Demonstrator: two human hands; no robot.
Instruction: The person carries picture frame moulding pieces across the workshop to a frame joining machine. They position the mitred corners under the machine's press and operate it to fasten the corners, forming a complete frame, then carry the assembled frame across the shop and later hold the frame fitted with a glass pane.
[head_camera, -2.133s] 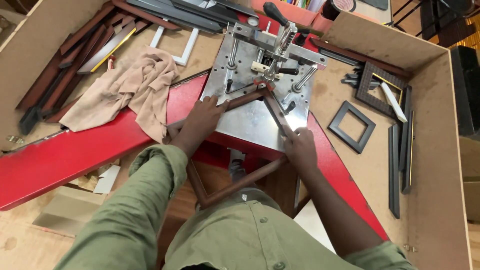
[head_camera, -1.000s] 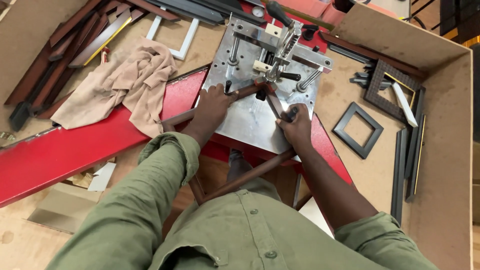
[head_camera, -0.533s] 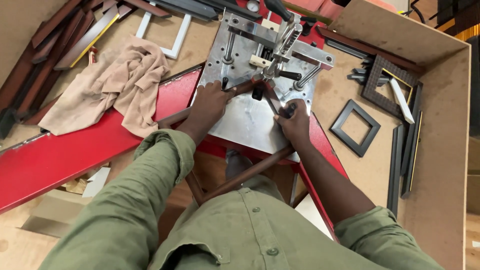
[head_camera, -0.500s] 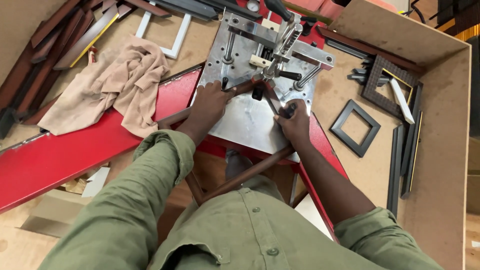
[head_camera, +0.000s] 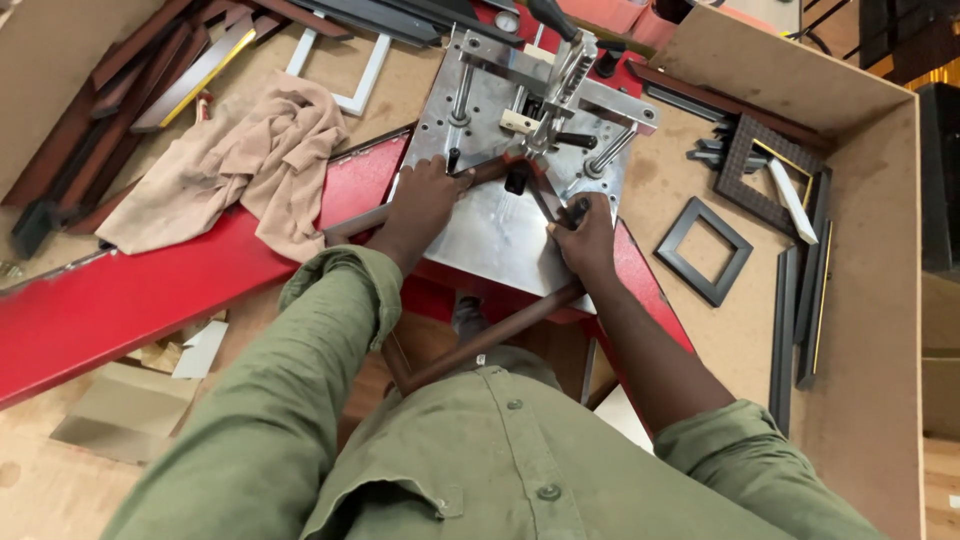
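A dark brown wooden picture frame (head_camera: 480, 340) is pressed flat on the grey metal plate (head_camera: 490, 230) of a corner-joining machine, its corner under the clamp head (head_camera: 550, 100). Each rail is clamped by one hand, left hand (head_camera: 420, 205) and right hand (head_camera: 585, 240). The frame seems light, rigid, weak at its joints, best held along rails near the corner.

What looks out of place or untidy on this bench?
A crumpled beige cloth lies partly on the red machine arm, and frame strips lie in a loose heap at top left. Both hands press a brown frame on the metal plate; nothing looks damaged.
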